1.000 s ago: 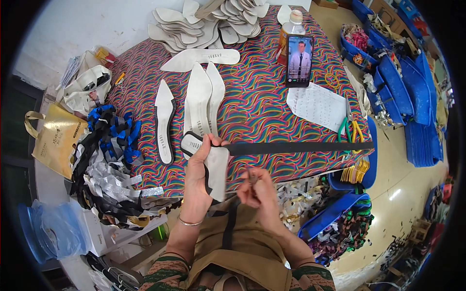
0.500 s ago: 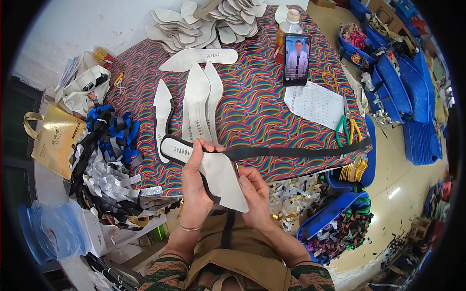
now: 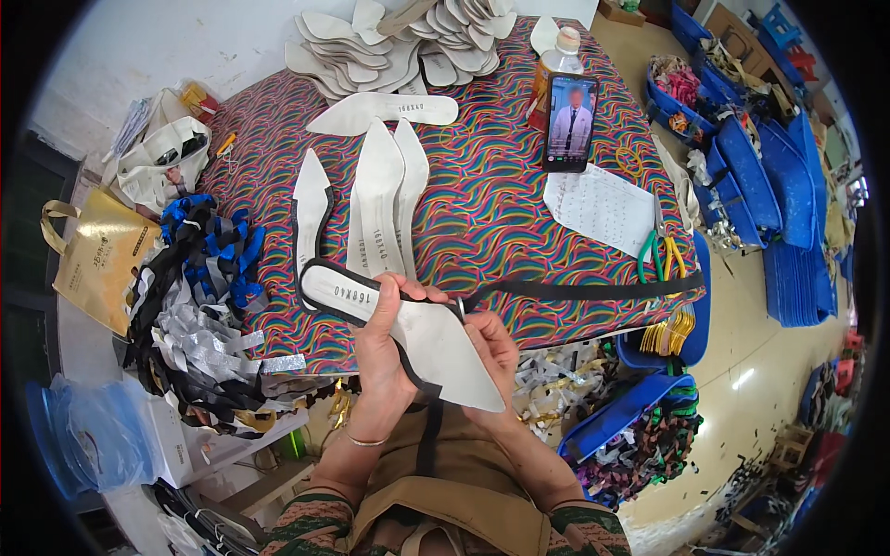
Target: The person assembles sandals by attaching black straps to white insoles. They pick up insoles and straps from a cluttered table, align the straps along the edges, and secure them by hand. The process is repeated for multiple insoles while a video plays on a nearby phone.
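Since a moment ago I see the insole (image 3: 417, 338) turned flat, both the left hand (image 3: 385, 357) and right hand (image 3: 491, 357) closed on it, the black strap (image 3: 575, 290) now wrapping its edge.

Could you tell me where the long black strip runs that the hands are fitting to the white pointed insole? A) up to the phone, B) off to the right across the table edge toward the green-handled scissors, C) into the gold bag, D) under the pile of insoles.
B: from the white pointed insole the long black strip stretches right along the table edge, ending below the green-handled scissors.
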Action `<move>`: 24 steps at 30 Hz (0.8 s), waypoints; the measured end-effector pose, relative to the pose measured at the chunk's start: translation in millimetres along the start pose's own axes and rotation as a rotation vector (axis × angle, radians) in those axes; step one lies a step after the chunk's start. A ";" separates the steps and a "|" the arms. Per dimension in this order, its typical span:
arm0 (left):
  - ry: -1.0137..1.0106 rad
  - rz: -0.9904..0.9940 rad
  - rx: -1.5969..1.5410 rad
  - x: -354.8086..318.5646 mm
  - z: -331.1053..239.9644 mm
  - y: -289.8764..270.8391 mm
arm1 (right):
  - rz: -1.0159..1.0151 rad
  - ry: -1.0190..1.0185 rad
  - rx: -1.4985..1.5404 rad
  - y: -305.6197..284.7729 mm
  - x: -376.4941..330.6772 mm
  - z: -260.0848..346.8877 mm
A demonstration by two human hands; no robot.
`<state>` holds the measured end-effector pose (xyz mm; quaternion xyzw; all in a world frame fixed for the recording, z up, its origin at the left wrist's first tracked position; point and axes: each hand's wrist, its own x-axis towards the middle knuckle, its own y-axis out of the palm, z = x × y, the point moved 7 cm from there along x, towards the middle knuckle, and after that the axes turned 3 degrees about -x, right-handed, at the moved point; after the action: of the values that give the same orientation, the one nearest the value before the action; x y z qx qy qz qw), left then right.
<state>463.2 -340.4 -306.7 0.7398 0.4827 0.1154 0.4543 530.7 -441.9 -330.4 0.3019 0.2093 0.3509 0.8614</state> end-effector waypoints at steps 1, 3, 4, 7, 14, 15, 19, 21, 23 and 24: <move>0.022 0.007 0.023 0.3 -1.6 -0.2 | -0.024 0.004 -0.049 0.1 3.5 7.0; 0.062 0.011 0.097 -1.9 -6.2 2.7 | -0.024 -0.044 -0.115 3.0 11.5 27.8; 0.079 0.013 0.134 -3.9 -9.2 6.7 | -0.027 -0.069 -0.147 2.0 15.3 37.9; 0.082 0.015 0.322 -10.6 -13.7 17.5 | 0.225 -0.109 -0.712 3.0 21.7 53.9; 0.218 0.188 0.492 -15.8 -24.4 31.0 | 0.402 -0.759 -1.229 23.6 1.7 82.6; 0.218 0.206 0.482 -15.5 -23.0 32.1 | 0.381 -0.769 -1.193 23.0 0.9 84.4; 0.269 0.412 0.443 -9.5 -18.3 33.3 | 0.254 -0.269 -0.811 11.8 18.0 73.8; 0.257 0.501 0.460 -8.7 -15.2 35.8 | 0.267 -0.080 -0.763 9.3 20.5 65.1; 0.296 0.566 0.530 -7.3 -16.4 40.0 | 0.386 -0.210 -0.995 14.2 17.6 65.9; 0.295 0.579 0.555 -6.8 -14.5 40.1 | 0.407 -0.391 -1.084 15.5 13.7 67.6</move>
<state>475.3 -342.7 -265.3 0.9146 0.3275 0.2085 0.1127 571.1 -448.3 -272.7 -0.0868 -0.2230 0.5032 0.8304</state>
